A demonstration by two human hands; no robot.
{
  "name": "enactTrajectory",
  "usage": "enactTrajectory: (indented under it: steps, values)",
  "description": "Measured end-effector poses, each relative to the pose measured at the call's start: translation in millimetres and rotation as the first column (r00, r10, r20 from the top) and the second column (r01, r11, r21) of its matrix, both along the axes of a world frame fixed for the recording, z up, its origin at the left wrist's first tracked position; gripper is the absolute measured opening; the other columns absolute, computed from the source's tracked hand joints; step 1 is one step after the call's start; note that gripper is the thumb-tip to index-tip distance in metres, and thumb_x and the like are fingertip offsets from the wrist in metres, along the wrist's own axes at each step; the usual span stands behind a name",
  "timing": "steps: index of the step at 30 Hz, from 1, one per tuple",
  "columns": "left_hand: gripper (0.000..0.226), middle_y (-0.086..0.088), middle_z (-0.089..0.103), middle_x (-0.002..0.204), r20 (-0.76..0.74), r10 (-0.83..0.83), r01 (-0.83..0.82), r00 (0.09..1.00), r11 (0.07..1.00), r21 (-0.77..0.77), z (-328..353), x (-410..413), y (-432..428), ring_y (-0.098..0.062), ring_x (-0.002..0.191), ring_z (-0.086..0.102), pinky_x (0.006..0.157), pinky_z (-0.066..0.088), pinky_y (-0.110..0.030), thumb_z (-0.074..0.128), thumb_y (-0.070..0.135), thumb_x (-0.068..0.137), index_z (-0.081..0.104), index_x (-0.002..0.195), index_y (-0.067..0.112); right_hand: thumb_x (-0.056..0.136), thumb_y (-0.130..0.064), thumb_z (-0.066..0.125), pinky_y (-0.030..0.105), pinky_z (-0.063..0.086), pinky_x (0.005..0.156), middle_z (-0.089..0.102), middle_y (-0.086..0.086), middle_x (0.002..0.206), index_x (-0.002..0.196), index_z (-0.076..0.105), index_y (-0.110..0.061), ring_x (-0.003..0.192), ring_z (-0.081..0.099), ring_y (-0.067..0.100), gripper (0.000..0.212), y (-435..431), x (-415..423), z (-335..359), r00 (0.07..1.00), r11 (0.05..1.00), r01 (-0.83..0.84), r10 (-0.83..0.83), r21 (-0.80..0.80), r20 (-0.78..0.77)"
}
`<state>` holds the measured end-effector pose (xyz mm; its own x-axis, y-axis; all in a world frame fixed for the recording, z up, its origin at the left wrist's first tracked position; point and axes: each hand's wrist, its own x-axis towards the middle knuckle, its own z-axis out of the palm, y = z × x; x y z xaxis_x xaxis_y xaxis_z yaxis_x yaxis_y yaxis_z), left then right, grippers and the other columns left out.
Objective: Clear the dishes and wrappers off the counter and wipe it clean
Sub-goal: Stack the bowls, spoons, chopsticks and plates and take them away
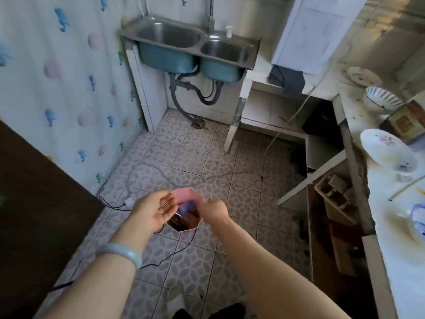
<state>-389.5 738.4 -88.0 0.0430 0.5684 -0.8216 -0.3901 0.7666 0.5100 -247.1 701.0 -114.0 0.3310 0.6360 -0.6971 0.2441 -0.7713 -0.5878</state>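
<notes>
Low in the frame's centre, over the pink bin (186,196) — left hand (154,210) spread, palm bare; right hand (215,210) pinched closed, its contents too blurred to tell.

soft daylight from the right, counter (400,238) beyond the right hand (215,211) glared white, wide-angle bending at edges, overall soft, slightly blurred

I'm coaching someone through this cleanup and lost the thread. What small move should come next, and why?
Probably let the wrapper fall into the pink bin: both the left hand and right hand hover right over its open top, which already holds wrappers. Then turn back to the counter, where a floral plate and striped bowl remain.
</notes>
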Motion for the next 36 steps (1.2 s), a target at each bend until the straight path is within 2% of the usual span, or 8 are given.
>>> enactTrajectory:
  steps: [4, 7, 9, 12, 14, 20, 25, 36]
  values:
    - [0.018, -0.006, 0.061, 0.076, 0.004, 0.018, -0.018, 1.000, 1.000, -0.003, 0, -11, 5, -0.016, 0.073, 0.056, 0.071, 0.049, -0.031, 0.052, 0.010, 0.097, 0.058, 0.081, 0.007, 0.088, 0.007, 0.047, 0.013, 0.043, 0.055, 0.062, 0.005, 0.091, 0.096, 0.062, -0.012, 0.074, 0.057, 0.011, 0.025, 13, -9, -2, 0.977, 0.995, 0.086, -0.074, 0.053, -0.200]
    - [0.018, -0.006, 0.059, 0.081, 0.011, 0.022, -0.022, 1.000, 1.000, -0.002, -3, -15, 8, -0.016, 0.073, 0.056, 0.071, 0.049, -0.031, 0.051, 0.010, 0.098, 0.057, 0.082, 0.006, 0.088, 0.008, 0.049, 0.016, 0.043, 0.059, 0.063, 0.002, 0.089, 0.133, 0.049, -0.011, 0.082, 0.056, 0.015, 0.049, 13, -5, 1, 0.961, 0.994, 0.101, -0.087, 0.038, -0.264]
    - [0.017, -0.006, 0.060, 0.081, 0.019, 0.026, -0.026, 0.999, 1.000, -0.005, -5, -16, 9, -0.017, 0.074, 0.057, 0.069, 0.050, -0.032, 0.051, 0.009, 0.098, 0.058, 0.082, 0.006, 0.088, 0.007, 0.054, 0.021, 0.043, 0.065, 0.061, 0.002, 0.091, 0.139, 0.044, -0.003, 0.085, 0.053, 0.016, 0.053, 10, 1, 5, 0.963, 0.996, 0.077, -0.063, 0.043, -0.262]
    - [0.013, -0.007, 0.060, 0.083, 0.020, 0.013, -0.013, 1.000, 1.000, -0.010, -8, -11, 9, -0.017, 0.075, 0.058, 0.066, 0.049, -0.033, 0.053, 0.009, 0.097, 0.058, 0.085, 0.006, 0.088, 0.005, 0.057, 0.026, 0.043, 0.069, 0.057, 0.017, 0.127, 0.136, 0.045, 0.004, 0.092, 0.049, 0.018, 0.050, 6, 8, 5, 0.961, 0.992, 0.122, -0.111, 0.027, -0.253]
    - [0.012, -0.007, 0.060, 0.083, 0.027, -0.006, 0.006, 1.000, 1.000, -0.013, -9, -2, 10, -0.017, 0.075, 0.058, 0.066, 0.049, -0.032, 0.053, 0.009, 0.096, 0.057, 0.085, 0.007, 0.089, 0.001, 0.055, 0.029, 0.043, 0.071, 0.054, 0.017, 0.134, 0.137, 0.043, 0.003, 0.090, 0.051, 0.018, 0.050, 5, 13, 4, 0.962, 0.988, 0.156, -0.147, 0.022, -0.230]
    - [0.014, -0.007, 0.060, 0.082, 0.073, -0.128, 0.128, 0.989, 0.992, 0.002, -1, 58, 12, -0.017, 0.075, 0.057, 0.067, 0.049, -0.032, 0.052, 0.008, 0.097, 0.057, 0.084, 0.005, 0.089, -0.012, 0.056, 0.031, 0.050, 0.073, 0.054, 0.009, 0.124, 0.146, 0.037, -0.008, 0.083, 0.056, 0.016, 0.061, -5, 61, 8, 0.935, 0.957, 0.285, -0.263, 0.061, -0.239]
    - [0.012, -0.008, 0.061, 0.084, 0.122, -0.279, 0.273, 0.953, 0.960, 0.062, 17, 135, 9, -0.018, 0.078, 0.059, 0.066, 0.048, -0.033, 0.052, 0.008, 0.097, 0.058, 0.087, 0.005, 0.086, -0.015, 0.055, 0.028, 0.047, 0.054, 0.058, 0.004, 0.078, 0.127, 0.053, -0.008, 0.062, 0.054, 0.015, 0.042, -24, 127, 38, 0.901, 0.903, 0.405, -0.367, 0.142, -0.230]
    - [0.009, -0.006, 0.060, 0.081, 0.148, -0.572, 0.538, 0.806, 0.814, 0.219, 75, 323, -19, -0.019, 0.076, 0.059, 0.070, 0.050, -0.034, 0.052, 0.008, 0.098, 0.058, 0.092, 0.012, 0.088, -0.022, 0.058, 0.035, 0.055, 0.076, 0.061, 0.007, 0.100, 0.128, 0.054, -0.015, 0.086, 0.060, 0.021, 0.040, -90, 300, 97, 0.751, 0.675, 0.658, -0.621, 0.334, -0.226]
